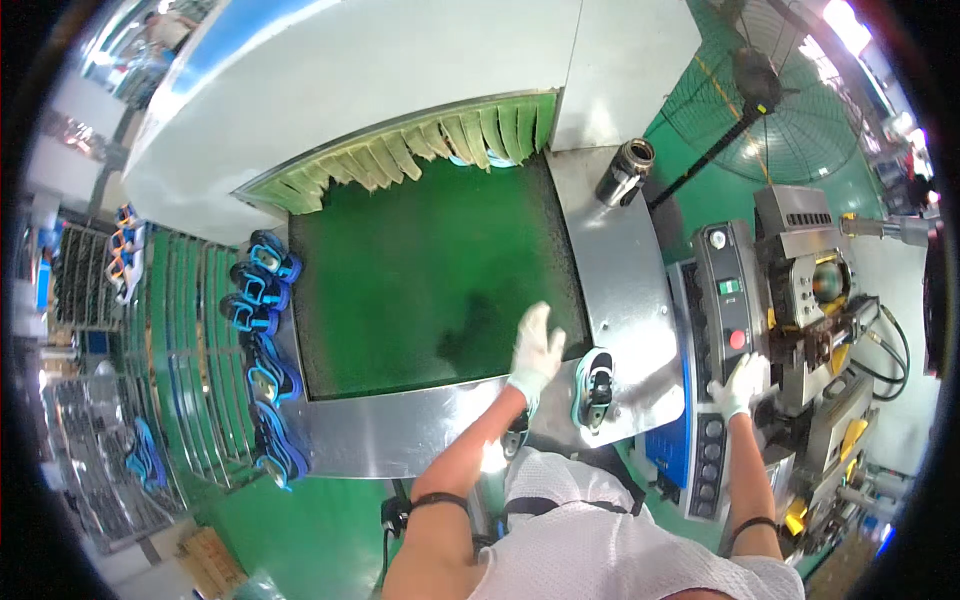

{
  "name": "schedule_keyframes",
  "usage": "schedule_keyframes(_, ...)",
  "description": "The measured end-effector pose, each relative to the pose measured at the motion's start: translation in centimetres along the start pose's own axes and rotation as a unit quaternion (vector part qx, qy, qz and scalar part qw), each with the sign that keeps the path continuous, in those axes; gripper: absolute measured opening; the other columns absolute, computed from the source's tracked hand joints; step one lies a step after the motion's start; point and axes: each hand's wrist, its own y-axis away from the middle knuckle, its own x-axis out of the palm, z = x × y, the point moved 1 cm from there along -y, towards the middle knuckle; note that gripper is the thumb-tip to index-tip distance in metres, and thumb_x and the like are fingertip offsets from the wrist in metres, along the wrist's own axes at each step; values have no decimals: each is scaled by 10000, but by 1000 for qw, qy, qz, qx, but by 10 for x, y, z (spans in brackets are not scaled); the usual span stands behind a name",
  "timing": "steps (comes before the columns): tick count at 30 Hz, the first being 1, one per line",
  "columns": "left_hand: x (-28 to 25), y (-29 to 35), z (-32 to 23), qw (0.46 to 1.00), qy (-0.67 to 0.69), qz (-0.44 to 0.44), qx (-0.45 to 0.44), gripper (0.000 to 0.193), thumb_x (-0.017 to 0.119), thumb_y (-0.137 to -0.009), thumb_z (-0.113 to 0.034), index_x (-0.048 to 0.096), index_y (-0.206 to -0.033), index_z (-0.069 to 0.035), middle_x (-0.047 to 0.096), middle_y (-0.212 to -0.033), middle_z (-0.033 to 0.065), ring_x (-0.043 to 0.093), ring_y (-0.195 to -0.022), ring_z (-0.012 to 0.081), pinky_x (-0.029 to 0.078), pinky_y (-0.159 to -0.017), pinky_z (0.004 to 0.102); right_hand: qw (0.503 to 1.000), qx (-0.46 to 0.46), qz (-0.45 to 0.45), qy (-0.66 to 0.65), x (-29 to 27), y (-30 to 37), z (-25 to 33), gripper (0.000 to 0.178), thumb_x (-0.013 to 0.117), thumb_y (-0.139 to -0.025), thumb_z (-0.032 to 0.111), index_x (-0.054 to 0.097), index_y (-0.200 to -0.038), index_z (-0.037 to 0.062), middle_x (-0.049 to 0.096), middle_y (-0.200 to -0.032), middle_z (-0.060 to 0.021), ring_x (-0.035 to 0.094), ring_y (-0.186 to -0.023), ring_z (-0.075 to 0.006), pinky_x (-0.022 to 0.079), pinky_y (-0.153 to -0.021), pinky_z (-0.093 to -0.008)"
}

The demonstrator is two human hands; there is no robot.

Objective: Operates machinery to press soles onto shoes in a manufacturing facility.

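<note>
While the left hand (pixel 538 345) spreads over smooth green belting (pixel 400 275), the right hand (pixel 743 383) splays at a boxy panel (pixel 722 265).

Our left hand (pixel 538 348) and right hand (pixel 742 385): two
Blue-soled shoes (pixel 292 378), tabletop's (pixel 365 440) nine o'clock edge: we count five
Shoes (pixel 596 392), five o'clock: we see two, one partly hidden
Flask (pixel 617 182): one
Fan (pixel 757 80): one
Red button (pixel 737 339): one

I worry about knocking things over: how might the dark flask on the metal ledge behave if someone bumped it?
The flask looks tall and narrow, so a firm push high up would probably tip it. Its rounded body could then roll. The ledge looks smooth and shiny, so a low nudge might slide it instead.
</note>
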Motion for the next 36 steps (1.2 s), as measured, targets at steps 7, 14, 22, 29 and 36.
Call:
schedule_keyframes(7, -165, -186, 179, 984, -155, -79, 29, 538, 549, -956, -119, 421, -1472, -38, 476, -1463, 203, 435, -1356, 391, 346, -1154, 456, 952, -214, -110, -188, 22, 34, 88, 916, 716, -842, 110, 175, -1569, -27, 140, -1628, -296, 142, -1523, -436, 164, -1237, -463)
schedule_keyframes(14, -372, -332, 378, 833, -461, -297, -75, 538, 612, -887, -131, 502, -1399, -3, 516, -1387, 285, 517, -1239, 403, 386, -1091, 481, 912, -326, 59, -243, -11, 42, 363, 877, 708, -871, 270, 244, -1551, -33, 222, -1605, -293, 211, -1507, -416, 193, -1230, -464)
schedule_keyframes(22, -387, -481, 662, 958, -159, -184, 152, 504, 607, -937, -402, 599, -1207, 24, 639, -1235, 250, 563, -1220, 383, 375, -1072, 514, 884, -422, -63, -190, 98, -10, 510, 859, 640, -872, 314, 224, -1497, -103, 162, -1573, -358, 133, -1472, -551, 133, -1197, -642)
schedule_keyframes(29, -195, -502, 720, 981, -96, -133, 100, 504, 618, -929, -404, 603, -1201, 21, 644, -1227, 245, 569, -1209, 384, 384, -1061, 514, 900, -399, -62, -168, 110, -26, 512, 887, 658, -806, 300, 248, -1486, -96, 217, -1558, -352, 176, -1458, -561, 161, -1183, -660)
schedule_keyframes(36, -54, -534, 597, 986, -116, -95, 67, 504, 630, -921, -406, 607, -1195, 17, 648, -1220, 241, 576, -1197, 385, 393, -1051, 514, 901, -396, -47, -170, 115, -11, 509, 904, 694, -789, 311, 273, -1469, -109, 220, -1553, -356, 176, -1452, -571, 162, -1181, -665)
